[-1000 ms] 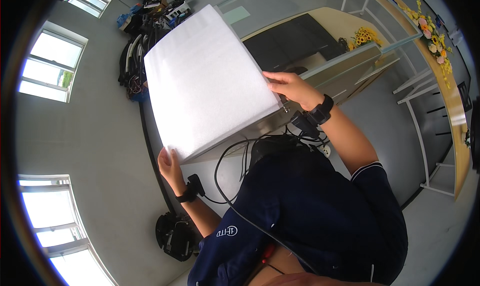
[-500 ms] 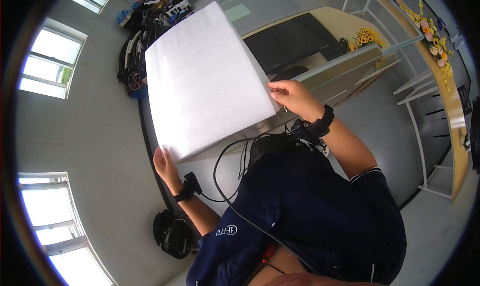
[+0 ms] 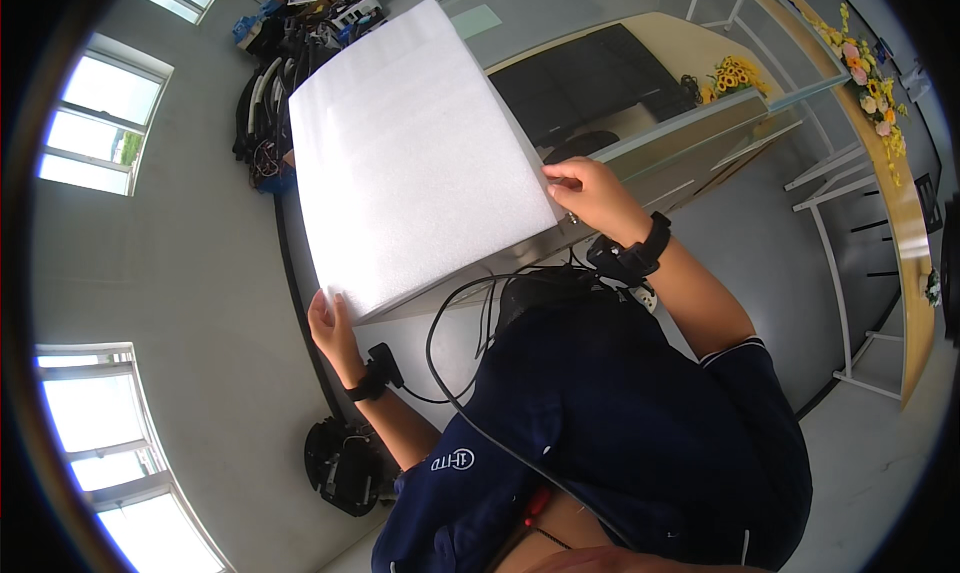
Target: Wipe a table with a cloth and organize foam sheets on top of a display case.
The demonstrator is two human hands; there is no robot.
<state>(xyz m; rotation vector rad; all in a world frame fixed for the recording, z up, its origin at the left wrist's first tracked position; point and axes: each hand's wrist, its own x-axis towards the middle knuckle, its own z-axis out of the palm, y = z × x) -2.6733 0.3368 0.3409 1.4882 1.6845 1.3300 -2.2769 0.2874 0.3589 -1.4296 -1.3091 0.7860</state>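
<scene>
A large white foam sheet [image 3: 420,163] lies in front of me and slopes away to the far left. At its near left corner, my left hand [image 3: 335,335] grips the edge between thumb and fingers. My right hand [image 3: 598,201] pinches the right edge close to the near right corner, fingertips closed on it. The undersides of the held edges are hidden. Each wrist wears a black strap with a small dark device, and a black cable [image 3: 432,343] loops between my arms.
Right of the sheet is a glass-topped counter [image 3: 690,123] with a dark flat panel [image 3: 590,83] and yellow flowers [image 3: 735,76]. A wooden table [image 3: 912,273] curves along the right, bearing a bouquet [image 3: 868,88]. Cables and equipment [image 3: 270,123] line the left wall; a black object [image 3: 342,468] sits lower left.
Both hands keep almost the same place at the sheet's edges. My right hand has shifted very slightly to the right; the sheet has barely moved.
</scene>
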